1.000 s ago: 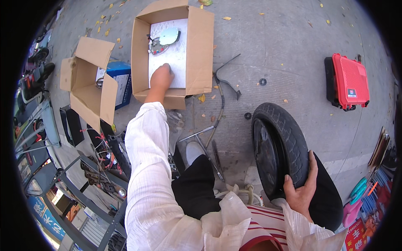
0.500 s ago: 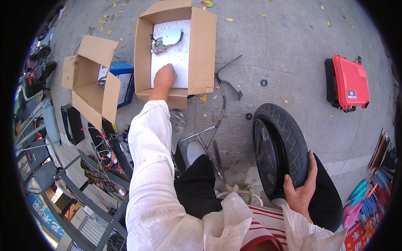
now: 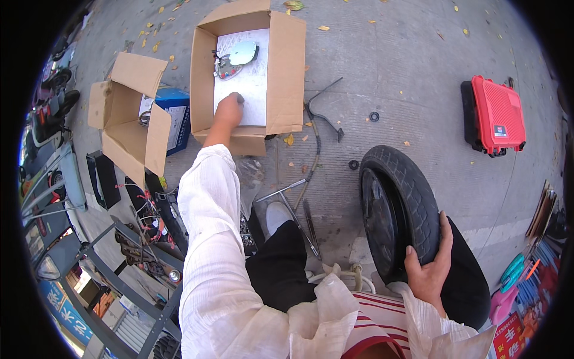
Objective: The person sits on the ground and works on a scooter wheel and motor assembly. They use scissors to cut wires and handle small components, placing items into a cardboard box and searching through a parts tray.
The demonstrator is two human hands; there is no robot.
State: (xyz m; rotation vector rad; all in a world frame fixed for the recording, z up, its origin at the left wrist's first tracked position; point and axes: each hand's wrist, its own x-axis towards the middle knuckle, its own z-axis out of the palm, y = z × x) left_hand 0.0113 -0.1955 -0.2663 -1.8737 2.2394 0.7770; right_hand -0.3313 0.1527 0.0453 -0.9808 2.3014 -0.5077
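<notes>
Near the lower end of an open cardboard box (image 3: 286,78), my left hand (image 3: 228,110) rests over a white padded sheet (image 3: 251,90), fingers curled; what they hold, if anything, is hidden. Just above it on the sheet lie a round-edged mirror (image 3: 243,52) and a part with wires (image 3: 229,70). My right hand (image 3: 427,275) grips a black scooter wheel with its tyre (image 3: 418,200), standing tilted beside my dark-clad right leg, thumb and fingers around the tread.
A second open box (image 3: 124,137) and a blue box (image 3: 178,119) are at left, beside metal frames (image 3: 119,287). A red case (image 3: 499,116) lies at right. A bent tube (image 3: 314,107), a T-handled tool (image 3: 284,194) and rubber rings (image 3: 374,116) lie on the pavement (image 3: 400,60).
The view shifts only slightly. My left hand stays low in the box with curled fingers, and my right hand keeps its grip on the tyre.
</notes>
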